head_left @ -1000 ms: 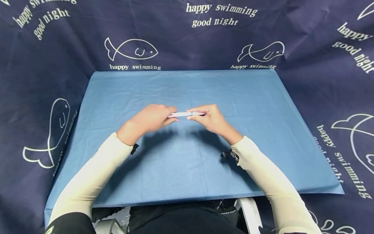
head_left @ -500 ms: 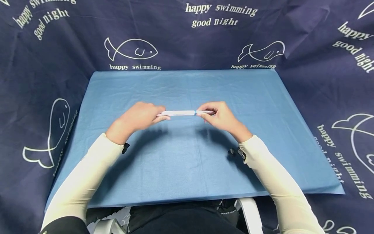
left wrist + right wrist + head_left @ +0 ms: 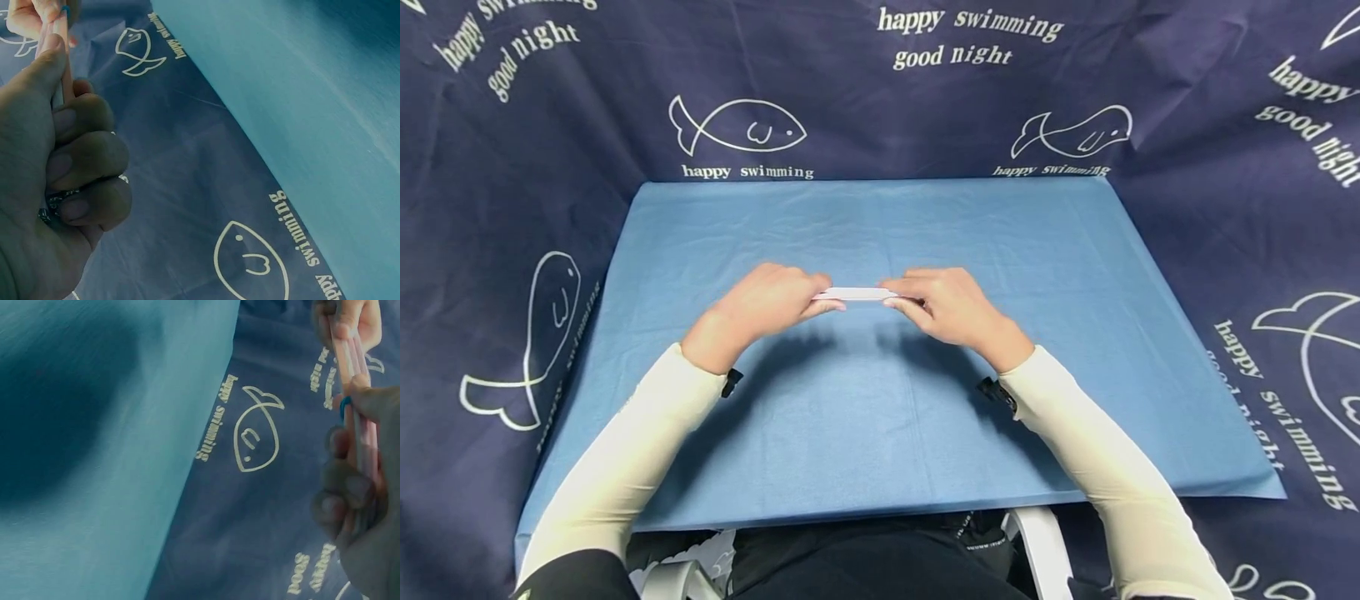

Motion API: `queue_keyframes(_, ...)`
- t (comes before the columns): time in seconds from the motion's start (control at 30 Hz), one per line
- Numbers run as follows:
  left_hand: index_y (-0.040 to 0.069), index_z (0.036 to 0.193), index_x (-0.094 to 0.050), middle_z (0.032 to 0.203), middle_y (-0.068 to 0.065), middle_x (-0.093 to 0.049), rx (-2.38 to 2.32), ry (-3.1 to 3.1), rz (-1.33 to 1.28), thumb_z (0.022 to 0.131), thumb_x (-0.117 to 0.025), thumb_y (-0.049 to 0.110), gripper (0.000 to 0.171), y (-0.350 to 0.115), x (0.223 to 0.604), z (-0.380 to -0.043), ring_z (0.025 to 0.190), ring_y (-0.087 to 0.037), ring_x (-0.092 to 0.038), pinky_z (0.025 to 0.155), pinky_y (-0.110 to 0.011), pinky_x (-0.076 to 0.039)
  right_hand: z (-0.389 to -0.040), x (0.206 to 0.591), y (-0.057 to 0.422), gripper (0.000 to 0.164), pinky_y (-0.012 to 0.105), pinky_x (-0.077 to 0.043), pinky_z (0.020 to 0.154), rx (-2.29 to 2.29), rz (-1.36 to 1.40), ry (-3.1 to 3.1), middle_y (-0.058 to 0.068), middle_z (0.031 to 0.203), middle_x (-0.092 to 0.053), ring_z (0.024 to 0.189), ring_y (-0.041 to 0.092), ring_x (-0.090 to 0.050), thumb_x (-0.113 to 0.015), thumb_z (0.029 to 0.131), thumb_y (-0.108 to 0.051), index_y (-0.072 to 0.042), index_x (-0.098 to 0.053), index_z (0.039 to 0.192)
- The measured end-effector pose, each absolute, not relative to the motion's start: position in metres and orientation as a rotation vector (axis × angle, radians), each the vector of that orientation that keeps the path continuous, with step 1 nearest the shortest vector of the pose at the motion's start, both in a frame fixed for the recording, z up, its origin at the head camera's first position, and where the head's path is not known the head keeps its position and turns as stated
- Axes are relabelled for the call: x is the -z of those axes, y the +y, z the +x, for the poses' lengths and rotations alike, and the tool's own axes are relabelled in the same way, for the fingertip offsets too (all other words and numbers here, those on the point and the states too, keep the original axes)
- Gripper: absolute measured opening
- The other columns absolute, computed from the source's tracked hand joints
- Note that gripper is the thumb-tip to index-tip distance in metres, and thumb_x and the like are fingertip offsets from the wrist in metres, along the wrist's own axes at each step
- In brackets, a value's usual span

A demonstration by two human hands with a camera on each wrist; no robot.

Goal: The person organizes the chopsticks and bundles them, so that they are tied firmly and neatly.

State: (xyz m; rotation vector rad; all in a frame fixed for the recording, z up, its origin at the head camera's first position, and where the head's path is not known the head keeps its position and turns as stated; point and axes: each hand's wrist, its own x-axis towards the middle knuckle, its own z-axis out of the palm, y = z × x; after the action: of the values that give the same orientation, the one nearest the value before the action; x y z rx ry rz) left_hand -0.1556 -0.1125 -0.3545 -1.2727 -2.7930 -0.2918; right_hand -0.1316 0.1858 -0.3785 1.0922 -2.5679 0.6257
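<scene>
A slim, pale white-and-pink bundle of long strips (image 3: pixel 853 293) is held level above the table between both hands. My left hand (image 3: pixel 767 302) grips its left end, thumb along the near side and fingers curled round it in the left wrist view. My right hand (image 3: pixel 953 305) pinches the other end between thumb and fingers. A narrow blue band (image 3: pixel 345 407) circles the bundle beside the right thumb in the right wrist view; in the head view the right fingers hide it. Both ends are largely covered by the hands.
Blue cloth (image 3: pixel 880 442) covers the table below, with shadows of both arms on it. Dark blue curtains (image 3: pixel 880 108) printed with fish and white words hang behind and at the sides. A white chair armrest (image 3: pixel 1041 550) stands at the near edge.
The hands first drew apart, showing more of the bundle, then came closer again. My right hand shifted left along it and now covers the blue band in the head view.
</scene>
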Motion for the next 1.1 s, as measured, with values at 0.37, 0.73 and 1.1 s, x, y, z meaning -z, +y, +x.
queue_keyframes(0.37,0.015,0.084,-0.06,0.06,0.002,-0.046,0.298,-2.776,-1.277,0.1,-0.071,0.047,0.038,-0.115,0.354,-0.153,0.052,-0.019,-0.043,0.054,-0.039,-0.042,-0.128,0.377,0.188,0.042,0.031,-0.048,0.059,-0.758,1.096,-2.602,0.005,0.091,-0.074,0.063,0.014,-0.057,-0.075,0.1,-0.039,-0.013,-0.074,0.133)
queue_keyframes(0.73,0.014,0.081,-0.058,0.059,0.003,-0.043,0.288,-2.759,-1.264,0.099,-0.072,0.045,0.039,-0.115,0.349,-0.155,0.052,-0.019,-0.04,0.052,-0.036,-0.037,-0.133,0.373,0.19,0.011,0.028,-0.039,0.064,-0.824,1.116,-2.557,-0.003,0.082,-0.06,0.066,0.009,-0.047,-0.07,0.102,-0.02,-0.014,-0.079,0.102)
queue_keyframes(1.1,0.013,0.08,-0.06,0.058,0.002,-0.046,0.242,-2.719,-1.29,0.099,-0.073,0.046,0.04,-0.105,0.349,-0.152,0.05,-0.02,-0.042,0.051,-0.039,-0.04,-0.133,0.372,0.177,0.02,0.032,-0.034,0.074,-0.588,1.229,-2.568,-0.001,0.088,-0.06,0.067,0.014,-0.044,-0.067,0.105,-0.025,-0.013,-0.08,0.113)
